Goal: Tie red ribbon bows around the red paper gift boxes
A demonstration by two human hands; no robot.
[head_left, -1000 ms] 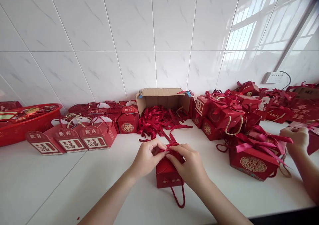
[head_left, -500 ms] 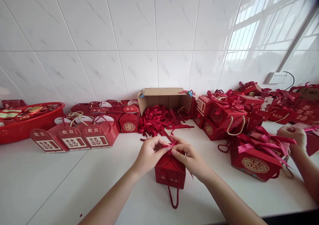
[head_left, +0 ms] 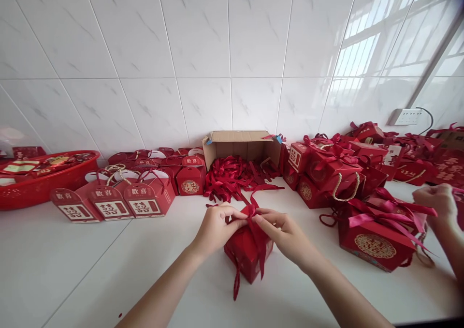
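Centre: our left hand [head_left: 216, 227] and right hand [head_left: 284, 231] are pinching the ribbon [head_left: 253, 207] atop the red box [head_left: 246, 253]. We are judging its bow unfinished.

white marbled wall tiles [head_left: 203, 52] above a sunlit white counter [head_left: 58, 265].

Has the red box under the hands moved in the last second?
Yes. The red box with the ribbon has turned so a corner faces the person, staying in front of the cardboard box.

Gift box [head_left: 247, 256] top behind fingers [head_left: 236, 216]; red basket [head_left: 40, 191], co-worker's arm [head_left: 451, 246] past edges
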